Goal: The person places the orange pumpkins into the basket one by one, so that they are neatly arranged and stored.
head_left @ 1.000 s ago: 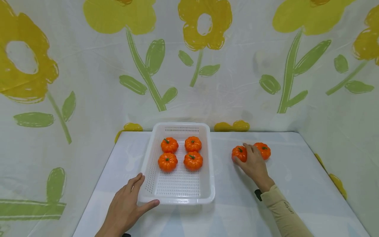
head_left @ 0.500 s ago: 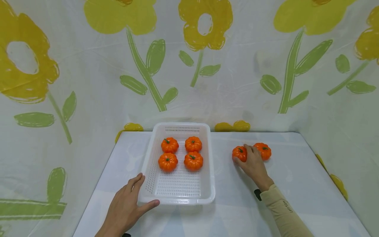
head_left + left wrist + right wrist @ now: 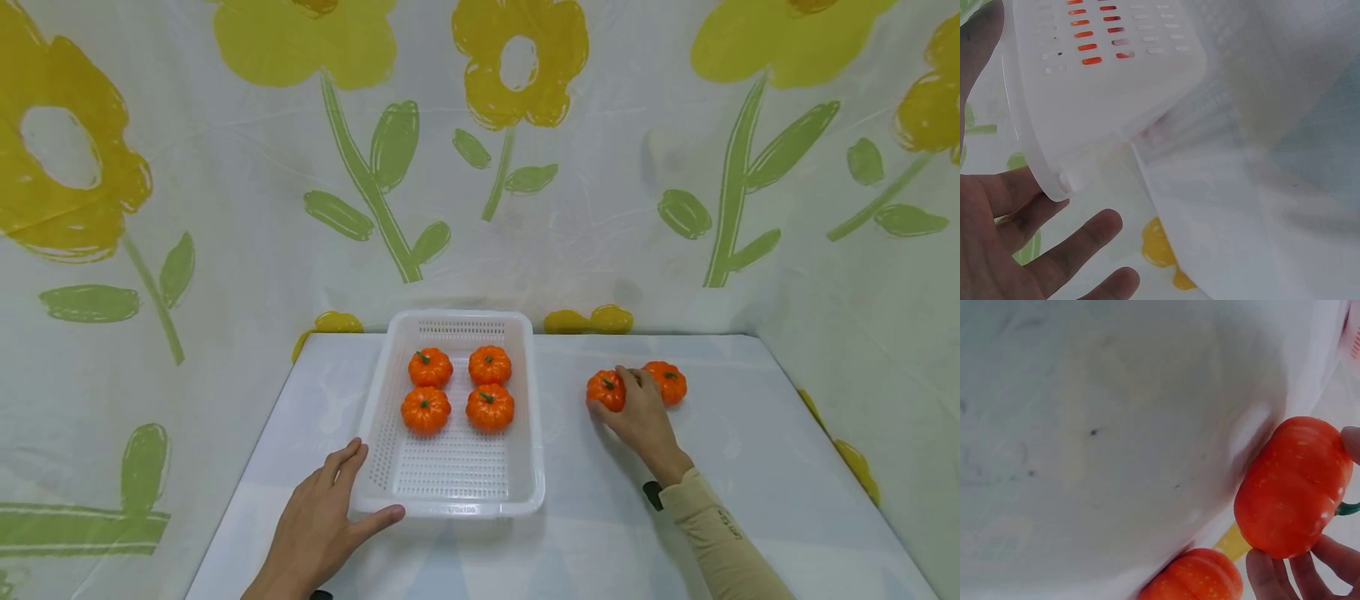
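Observation:
My right hand (image 3: 641, 419) holds a small orange toy pumpkin (image 3: 604, 392) with a green stem, thumb on one side and fingers on the other. In the right wrist view, the fingertips touch this held pumpkin (image 3: 1294, 487) at opposite sides. Just right of it sits another pumpkin (image 3: 667, 383), partly covered by the hand. At the near left corner of a white perforated plastic basket (image 3: 448, 508), my left hand (image 3: 311, 517) rests with its fingers spread. The left wrist view has the basket rim (image 3: 1035, 162) between thumb and fingers.
Inside the basket, several orange pumpkins (image 3: 490, 408) stand in two rows toward its far half. The white table (image 3: 585, 533) ends at the back against a cloth backdrop (image 3: 600, 208) printed with yellow flowers.

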`<action>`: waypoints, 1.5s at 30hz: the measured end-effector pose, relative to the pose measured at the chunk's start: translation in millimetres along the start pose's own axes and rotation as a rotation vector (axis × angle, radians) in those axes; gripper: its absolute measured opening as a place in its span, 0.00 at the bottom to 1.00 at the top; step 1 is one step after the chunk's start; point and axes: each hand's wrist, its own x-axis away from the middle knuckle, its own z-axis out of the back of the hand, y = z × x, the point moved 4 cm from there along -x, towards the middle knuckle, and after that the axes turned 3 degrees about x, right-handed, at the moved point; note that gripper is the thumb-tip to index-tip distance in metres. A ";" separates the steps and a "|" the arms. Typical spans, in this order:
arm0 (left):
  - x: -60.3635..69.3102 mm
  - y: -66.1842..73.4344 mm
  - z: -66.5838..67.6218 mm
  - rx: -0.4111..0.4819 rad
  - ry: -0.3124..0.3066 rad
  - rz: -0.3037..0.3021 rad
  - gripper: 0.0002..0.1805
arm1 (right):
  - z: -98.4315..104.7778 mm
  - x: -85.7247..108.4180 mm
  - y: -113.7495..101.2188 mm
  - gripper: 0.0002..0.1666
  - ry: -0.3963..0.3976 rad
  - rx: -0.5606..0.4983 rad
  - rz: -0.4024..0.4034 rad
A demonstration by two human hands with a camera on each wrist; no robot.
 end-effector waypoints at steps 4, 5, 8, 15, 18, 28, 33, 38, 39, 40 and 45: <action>-0.4 0.3 -1.0 -0.003 -0.007 0.007 0.65 | 0.2 0.5 -1.3 0.47 0.037 -0.035 0.019; -0.2 0.2 -1.0 -0.003 -0.002 0.002 0.64 | 0.5 0.3 -2.1 0.47 0.052 -0.045 0.029; 0.3 -0.1 -1.1 0.001 0.013 -0.012 0.63 | 3.3 0.4 -5.5 0.45 0.091 -0.062 0.060; -0.3 0.4 -1.5 -0.009 -0.009 0.007 0.63 | 12.2 0.3 -16.0 0.43 0.134 -0.097 0.091; -0.7 0.5 -1.4 -0.010 -0.009 0.010 0.63 | 14.1 0.0 -19.9 0.41 0.142 -0.108 0.090; -0.4 0.3 -0.5 -0.006 -0.004 0.006 0.64 | 21.8 -0.1 -37.0 0.39 0.154 -0.148 0.102; -0.3 0.4 -0.5 -0.006 -0.001 0.000 0.63 | 25.2 -0.8 -47.1 0.39 0.159 -0.158 0.123; 0.1 0.4 -0.8 -0.010 0.003 -0.006 0.63 | 26.8 -1.8 -56.7 0.40 0.164 -0.167 0.152; 0.2 0.4 -0.8 -0.011 0.004 -0.007 0.63 | 27.3 -2.1 -59.1 0.41 0.164 -0.168 0.160; 0.4 0.4 -0.7 -0.012 0.006 -0.009 0.63 | 27.8 -2.4 -61.6 0.41 0.166 -0.168 0.170; 0.4 -0.1 -1.0 -0.016 0.005 -0.009 0.64 | 32.0 -2.3 -76.9 0.42 0.150 -0.177 0.200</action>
